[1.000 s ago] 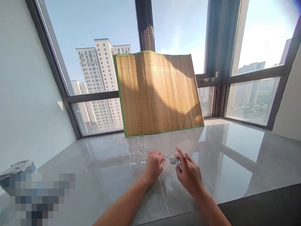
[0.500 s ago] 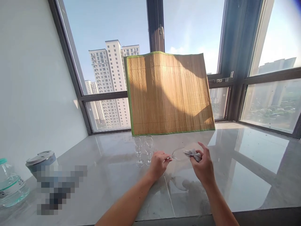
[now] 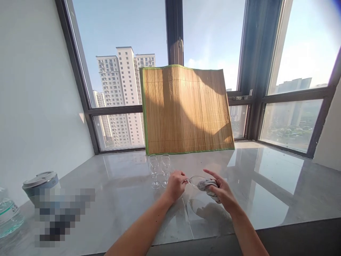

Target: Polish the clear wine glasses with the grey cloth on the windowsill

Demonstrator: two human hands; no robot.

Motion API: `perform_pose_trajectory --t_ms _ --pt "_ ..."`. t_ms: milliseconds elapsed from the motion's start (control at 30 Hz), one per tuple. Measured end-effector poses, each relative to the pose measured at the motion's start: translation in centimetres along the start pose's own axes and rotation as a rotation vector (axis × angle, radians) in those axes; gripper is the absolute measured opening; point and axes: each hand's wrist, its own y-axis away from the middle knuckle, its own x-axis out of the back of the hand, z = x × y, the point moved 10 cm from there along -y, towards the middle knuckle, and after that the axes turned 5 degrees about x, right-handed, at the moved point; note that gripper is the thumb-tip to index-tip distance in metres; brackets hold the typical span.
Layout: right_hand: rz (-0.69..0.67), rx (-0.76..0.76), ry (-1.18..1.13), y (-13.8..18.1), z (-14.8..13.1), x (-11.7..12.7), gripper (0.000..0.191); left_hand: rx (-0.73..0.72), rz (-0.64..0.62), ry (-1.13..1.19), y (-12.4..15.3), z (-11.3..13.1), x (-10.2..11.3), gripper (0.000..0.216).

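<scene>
Pinching the wine glass [image 3: 194,180] stem in our left hand [image 3: 174,185], we wipe its bowl, right hand [image 3: 223,192] clasping a grey cloth [image 3: 207,185]; two small glasses [image 3: 159,170] stand left, condition unclear.

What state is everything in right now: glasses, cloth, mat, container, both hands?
Held glass, tipped sideways, lifted in the air.
Left hand, closed on the glass's stem.
Cloth, bunched against the glass's bowl.
Right hand, closed on the cloth.
Two small glasses, upright, empty, side by side.
Bamboo mat, unrolled, propped upright.
Lidded pot, lid on.
</scene>
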Motion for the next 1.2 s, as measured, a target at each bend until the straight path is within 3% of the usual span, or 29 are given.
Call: perform_pose_trajectory --t_ms 100,200,300,367,467,600,800,967,1200 --pt "0.110 0.007 -0.112 0.2 0.2 1.6 0.071 0.040 0.042 0.064 0.0 0.2 0.1 0.011" --pt "0.376 0.016 -0.147 0.7 1.0 4.5 0.071 0.117 0.066 0.111 0.0 0.0 0.1 0.011" --pt "0.617 -0.002 0.058 1.8 1.4 6.7 0.067 0.201 0.031 0.177 0.0 -0.5 -0.5 0.018" --pt "0.672 0.008 0.229 2.2 0.9 6.9 0.062 0.237 -0.014 0.262 -0.1 -0.7 -1.1 0.024" --pt "0.599 0.030 0.311 1.7 0.6 5.7 0.062 0.287 -0.048 0.426 -0.1 -0.9 -1.7 0.034" --pt "0.275 -0.026 0.124 0.2 2.0 1.9 0.071 0.364 -0.102 0.691 0.1 -1.1 -3.1 0.031" --pt "0.000 -0.117 0.077 0.2 4.1 -1.7 0.077 0.391 -0.079 0.619 0.6 -2.1 -4.4 0.022" --pt "-0.005 -0.086 0.105 -0.3 4.7 -2.6 0.072 0.334 -0.190 0.601 0.7 -1.4 -6.0 0.020" --pt "0.110 -0.024 0.152 -2.0 6.1 -2.5 0.062 0.240 -0.155 0.409 0.4 -0.1 -4.3 0.024"
